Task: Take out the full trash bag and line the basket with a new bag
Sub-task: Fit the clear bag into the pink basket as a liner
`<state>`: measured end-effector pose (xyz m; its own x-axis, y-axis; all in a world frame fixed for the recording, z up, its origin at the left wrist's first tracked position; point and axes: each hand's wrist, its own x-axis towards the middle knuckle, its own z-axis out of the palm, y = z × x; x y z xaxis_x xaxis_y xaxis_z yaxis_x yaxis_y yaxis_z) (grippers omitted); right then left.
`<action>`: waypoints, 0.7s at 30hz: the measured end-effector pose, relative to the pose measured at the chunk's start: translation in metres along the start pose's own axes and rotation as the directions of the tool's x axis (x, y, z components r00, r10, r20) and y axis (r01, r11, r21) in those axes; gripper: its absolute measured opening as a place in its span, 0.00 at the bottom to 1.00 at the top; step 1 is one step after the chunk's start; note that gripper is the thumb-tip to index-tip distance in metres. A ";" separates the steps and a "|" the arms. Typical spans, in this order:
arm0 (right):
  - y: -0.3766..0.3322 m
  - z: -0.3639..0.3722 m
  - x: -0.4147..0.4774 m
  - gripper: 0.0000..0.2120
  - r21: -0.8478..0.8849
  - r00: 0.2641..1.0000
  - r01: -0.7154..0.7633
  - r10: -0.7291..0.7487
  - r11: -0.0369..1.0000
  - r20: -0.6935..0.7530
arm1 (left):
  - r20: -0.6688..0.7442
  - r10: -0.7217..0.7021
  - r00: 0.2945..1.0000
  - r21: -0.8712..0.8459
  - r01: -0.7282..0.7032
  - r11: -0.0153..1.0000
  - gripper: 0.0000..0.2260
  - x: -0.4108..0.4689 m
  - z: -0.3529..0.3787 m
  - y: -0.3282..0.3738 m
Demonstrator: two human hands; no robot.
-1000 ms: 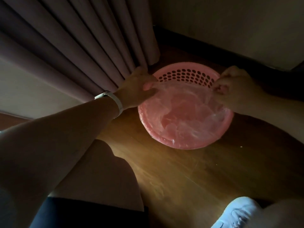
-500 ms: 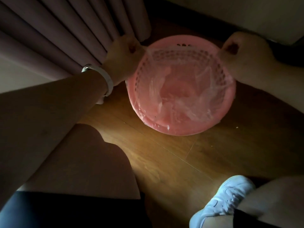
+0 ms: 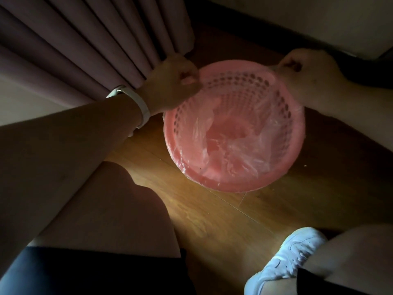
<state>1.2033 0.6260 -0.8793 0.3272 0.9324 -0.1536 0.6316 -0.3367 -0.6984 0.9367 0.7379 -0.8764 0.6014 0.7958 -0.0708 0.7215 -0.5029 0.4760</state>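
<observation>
A round pink perforated basket (image 3: 212, 184) stands on the wooden floor. A clear plastic bag (image 3: 229, 143) lies inside it, its film folded over the near rim and stretched across the far part of the mouth. My left hand (image 3: 170, 81) pinches the bag's edge at the far-left rim. Over at the far-right rim, my right hand (image 3: 306, 69) grips the opposite edge. Both hands pull the film outward over the rim.
Dark curtains (image 3: 91, 45) hang just left of the basket, touching the floor. A wall and dark baseboard (image 3: 276, 28) run behind it. My bare knee (image 3: 119, 209) is at the lower left, and a white sneaker (image 3: 285, 260) rests at the lower right.
The bag's far edge has been drawn apart from the middle of the mouth to the rim. Both hands moved outward, and the bag's inside opened up.
</observation>
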 end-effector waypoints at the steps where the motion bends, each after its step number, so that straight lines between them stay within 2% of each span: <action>1: -0.001 0.000 0.000 0.07 0.004 1.000 0.009 -0.009 1.000 -0.002 | -0.033 -0.009 0.999 -0.022 0.008 1.000 0.07 0.001 0.000 0.000; 4: -0.002 -0.002 -0.002 0.07 0.025 1.000 0.021 -0.021 0.999 0.006 | -0.119 -0.107 0.987 -0.129 0.091 0.987 0.07 0.003 0.001 0.003; 8: 0.001 -0.001 0.000 0.09 0.076 1.000 -0.022 0.023 0.997 -0.007 | -0.144 -0.210 0.967 -0.195 0.180 0.964 0.08 0.008 0.001 0.003; 15: 0.002 0.006 0.008 0.09 0.150 0.981 -0.193 0.188 0.970 0.047 | -0.093 -0.297 0.950 -0.213 0.273 0.938 0.04 0.015 0.006 0.004; 19: 0.003 0.006 0.013 0.06 0.207 0.939 -0.335 0.308 0.919 0.155 | -0.045 -0.341 0.939 -0.271 0.317 0.909 0.08 0.019 0.009 0.006; 21: 0.003 0.005 0.013 0.07 0.206 0.921 -0.374 0.336 0.904 0.196 | -0.020 -0.355 0.934 -0.284 0.336 0.898 0.10 0.019 0.007 0.009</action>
<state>1.2060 0.6382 -0.8864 0.3756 0.7716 -0.5134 0.3043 -0.6259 -0.7180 0.9568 0.7458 -0.8800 0.2989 0.9290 -0.2182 0.7522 -0.0886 0.6529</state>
